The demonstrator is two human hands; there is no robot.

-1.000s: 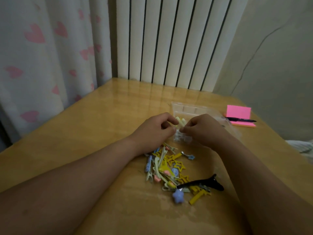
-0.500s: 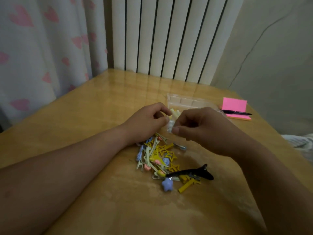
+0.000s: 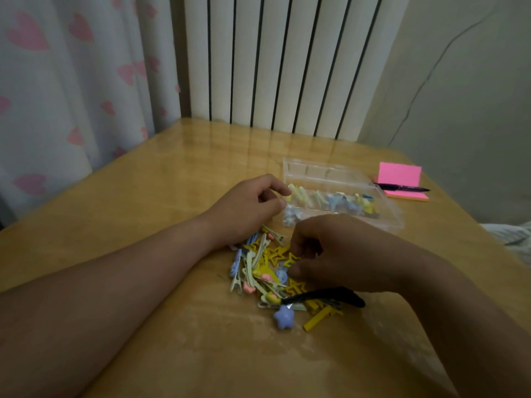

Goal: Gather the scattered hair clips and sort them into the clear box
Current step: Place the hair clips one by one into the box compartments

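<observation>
A pile of small hair clips (image 3: 263,272) in yellow, blue, pink and pale green lies on the wooden table, just in front of the clear box (image 3: 386,218). The box holds several sorted clips in its compartments. My right hand (image 3: 333,254) hovers over the pile's right side, finger and thumb curled round a yellow star clip (image 3: 293,259). My left hand (image 3: 250,206) rests on the table at the box's left end, fingers loosely curled, nothing visible in it. At the pile's near edge lie a black claw clip (image 3: 330,297), a purple star clip (image 3: 283,317) and a yellow bar clip (image 3: 317,322).
A pink sticky-note pad (image 3: 399,175) with a black pen (image 3: 402,188) on it sits right of the box. Behind the table (image 3: 161,196) stand a white radiator (image 3: 281,61) and a heart-patterned curtain (image 3: 71,81).
My right hand has left the box's left end and come down to the pile, closing on a yellow star clip. My left hand has stayed by the box.
</observation>
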